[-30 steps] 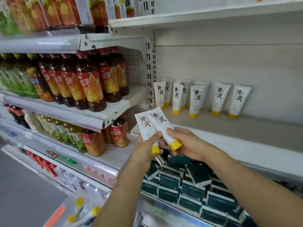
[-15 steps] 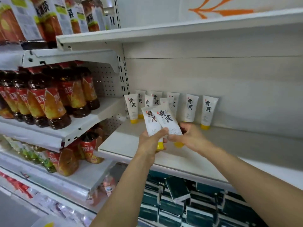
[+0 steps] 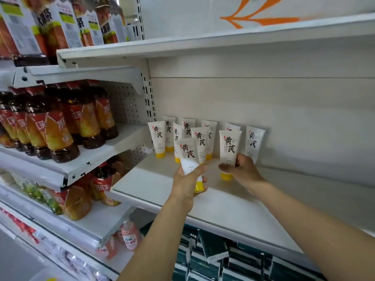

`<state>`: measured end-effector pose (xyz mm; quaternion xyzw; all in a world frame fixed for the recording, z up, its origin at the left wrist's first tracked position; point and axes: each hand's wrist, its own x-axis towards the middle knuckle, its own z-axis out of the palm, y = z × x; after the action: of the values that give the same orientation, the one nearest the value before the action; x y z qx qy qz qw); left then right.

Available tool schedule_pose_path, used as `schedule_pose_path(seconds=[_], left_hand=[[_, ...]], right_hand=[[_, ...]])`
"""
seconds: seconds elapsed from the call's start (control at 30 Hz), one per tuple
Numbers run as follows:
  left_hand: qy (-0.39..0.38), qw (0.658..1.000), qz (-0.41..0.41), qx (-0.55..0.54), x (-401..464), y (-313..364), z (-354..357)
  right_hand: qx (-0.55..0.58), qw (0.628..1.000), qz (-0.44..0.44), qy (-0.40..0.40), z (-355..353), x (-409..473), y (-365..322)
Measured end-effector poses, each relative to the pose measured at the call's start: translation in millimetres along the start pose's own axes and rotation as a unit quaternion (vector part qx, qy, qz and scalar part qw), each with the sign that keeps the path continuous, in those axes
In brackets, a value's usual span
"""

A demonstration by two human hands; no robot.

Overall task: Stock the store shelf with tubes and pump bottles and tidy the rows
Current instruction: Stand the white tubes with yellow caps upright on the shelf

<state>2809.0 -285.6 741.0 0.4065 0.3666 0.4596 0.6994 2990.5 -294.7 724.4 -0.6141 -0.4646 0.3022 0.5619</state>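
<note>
My left hand point(image 3: 188, 183) grips a white tube with a yellow cap point(image 3: 188, 155), held upright just above the shelf point(image 3: 233, 203). My right hand point(image 3: 243, 171) holds a second white tube point(image 3: 229, 147), its yellow cap down on the shelf board. Behind both hands, several matching white tubes point(image 3: 158, 136) stand cap-down in rows against the back panel, with one more tube point(image 3: 253, 140) at the right end of the row.
Brown tea bottles point(image 3: 60, 126) with red labels fill the shelves to the left. Dark green boxes point(image 3: 213, 256) are stacked on the shelf below. An upper shelf board point(image 3: 203, 43) overhangs the tubes. Bare shelf surface stretches to the right of the tubes.
Both hands have moved forward over the shelf and apart. The right hand's tube now stands on the board in front of the row; the left tube is still held.
</note>
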Motion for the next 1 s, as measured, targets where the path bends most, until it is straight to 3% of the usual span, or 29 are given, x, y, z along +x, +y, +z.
schedule_pose_path(seconds=[0.57, 1.0], left_hand=[[0.041, 0.999, 0.003, 0.008, 17, -5, -2], [0.013, 1.000, 0.010, 0.005, 22, -11, 8]], right_hand=[[-0.046, 0.998, -0.031, -0.037, 4, 44, 25], [-0.085, 0.996, 0.005, 0.011, 1, 41, 40]])
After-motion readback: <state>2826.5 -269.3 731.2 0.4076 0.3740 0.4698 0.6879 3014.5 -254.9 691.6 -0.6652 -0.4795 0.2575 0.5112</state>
